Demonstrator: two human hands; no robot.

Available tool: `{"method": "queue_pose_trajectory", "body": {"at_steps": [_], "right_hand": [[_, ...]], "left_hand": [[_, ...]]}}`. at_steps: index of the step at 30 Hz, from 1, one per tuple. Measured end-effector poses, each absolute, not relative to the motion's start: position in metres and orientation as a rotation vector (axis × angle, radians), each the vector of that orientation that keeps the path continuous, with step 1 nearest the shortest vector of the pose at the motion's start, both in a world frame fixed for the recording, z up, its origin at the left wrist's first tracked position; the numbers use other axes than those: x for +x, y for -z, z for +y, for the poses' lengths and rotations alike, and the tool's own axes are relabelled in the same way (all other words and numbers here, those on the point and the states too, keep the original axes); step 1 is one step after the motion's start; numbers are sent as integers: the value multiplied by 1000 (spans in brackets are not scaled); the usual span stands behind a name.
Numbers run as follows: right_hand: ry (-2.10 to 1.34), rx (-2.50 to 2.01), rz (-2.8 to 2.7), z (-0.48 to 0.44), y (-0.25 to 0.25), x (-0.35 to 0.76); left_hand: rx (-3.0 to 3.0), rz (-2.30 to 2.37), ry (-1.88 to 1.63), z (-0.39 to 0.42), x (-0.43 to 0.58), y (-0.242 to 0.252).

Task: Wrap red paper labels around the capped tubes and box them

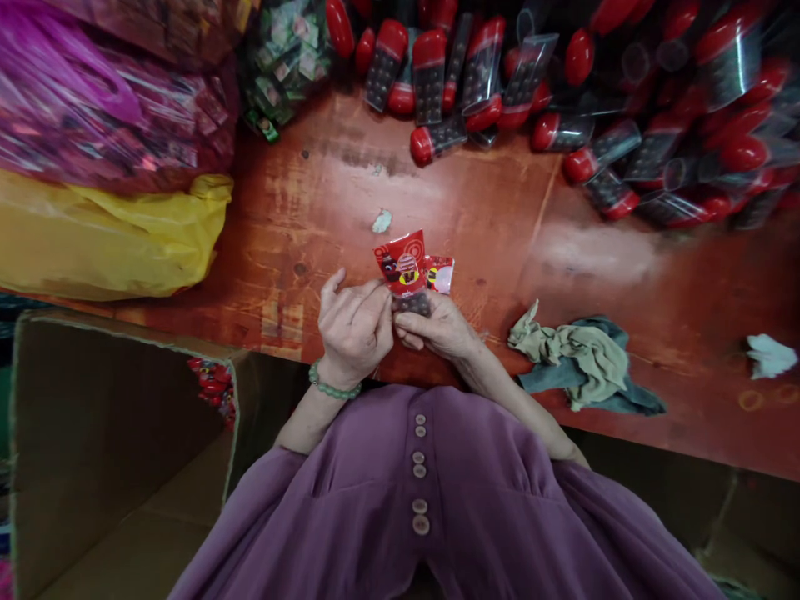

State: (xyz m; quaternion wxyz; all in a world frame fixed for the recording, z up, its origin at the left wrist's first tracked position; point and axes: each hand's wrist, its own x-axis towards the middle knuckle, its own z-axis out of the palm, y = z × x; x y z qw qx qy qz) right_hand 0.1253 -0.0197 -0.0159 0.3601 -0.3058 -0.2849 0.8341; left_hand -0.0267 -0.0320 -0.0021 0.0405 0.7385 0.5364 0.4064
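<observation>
A small red printed packet [400, 262] with a yellow mark stands up between my hands, above the table's near edge. Its lower part is see-through and shows dark round pieces. My left hand [356, 321], with a green bead bracelet at the wrist, has its fingers closed at the packet's lower left edge. The thumb and fingers of my right hand [441, 325] grip the dark lower part. Just behind my right fingers shows a red and pale pink printed piece [442, 277], partly hidden; whether it is joined to the packet I cannot tell.
Many clear tubes with red caps [431, 75] are piled along the back and right. Bags of wrapped pieces [175, 125] and a yellow bag [112, 237] stand left. A cardboard box [231, 392] sits below left. Crumpled cloths [581, 358] lie to the right.
</observation>
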Motion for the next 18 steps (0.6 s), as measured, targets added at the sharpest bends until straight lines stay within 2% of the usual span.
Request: {"method": "queue_pose_trajectory", "body": {"at_steps": [18], "right_hand": [[-2204,-737,-677,-21,18,129]], "left_hand": [[2385,1461,-1178,-24,-33,0]]}}
